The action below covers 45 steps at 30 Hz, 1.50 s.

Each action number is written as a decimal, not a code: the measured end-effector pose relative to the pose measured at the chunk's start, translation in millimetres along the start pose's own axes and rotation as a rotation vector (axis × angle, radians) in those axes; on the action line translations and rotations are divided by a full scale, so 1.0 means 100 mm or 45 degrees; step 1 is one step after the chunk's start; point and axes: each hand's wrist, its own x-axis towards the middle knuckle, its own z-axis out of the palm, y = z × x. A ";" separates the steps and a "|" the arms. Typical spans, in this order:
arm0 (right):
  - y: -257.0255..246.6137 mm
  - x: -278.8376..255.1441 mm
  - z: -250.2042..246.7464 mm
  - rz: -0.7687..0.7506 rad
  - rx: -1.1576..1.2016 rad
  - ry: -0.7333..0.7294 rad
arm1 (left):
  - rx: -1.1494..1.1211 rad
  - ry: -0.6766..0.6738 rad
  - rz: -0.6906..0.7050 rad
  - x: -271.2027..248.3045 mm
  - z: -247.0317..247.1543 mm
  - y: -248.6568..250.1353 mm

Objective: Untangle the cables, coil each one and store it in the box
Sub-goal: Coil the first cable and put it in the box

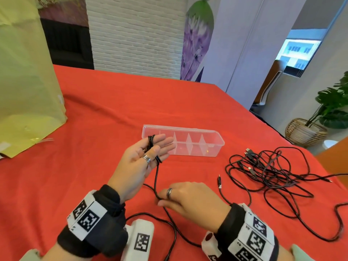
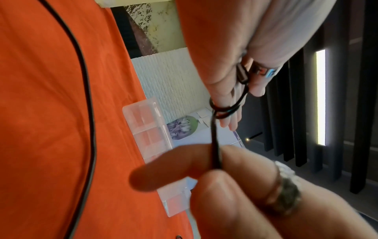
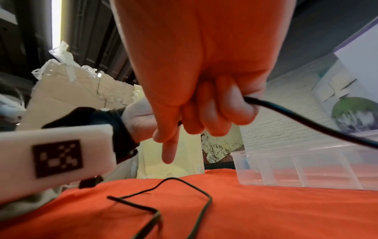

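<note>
Head view: thin black cable (image 1: 156,178), clear ribbed box (image 1: 216,143).

Red-clothed table (image 1: 113,102), clear divided box (image 1: 216,146) lying on it, tangled black cables (image 1: 273,172) beside, yellow bag (image 1: 24,91) at left

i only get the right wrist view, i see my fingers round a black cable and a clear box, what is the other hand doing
Observer: The left hand is raised palm up, with the cable looped round its fingers.
Operator: anything in the box yet
Observer: No, the head view shows the box with every compartment empty.
Operator: any more cables left
Observer: Yes, a tangled pile lies on the red cloth, to the right of the right hand.
</note>
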 end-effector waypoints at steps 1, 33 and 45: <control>-0.01 0.00 0.01 -0.040 0.003 0.027 | -0.003 0.002 -0.017 0.00 0.00 0.00; 0.04 0.00 -0.18 0.102 -0.068 0.246 | -0.028 -0.045 -0.078 0.03 -0.05 0.03; 0.30 0.06 -0.56 0.158 -0.264 0.859 | 0.335 -0.492 -0.404 -0.11 0.04 0.03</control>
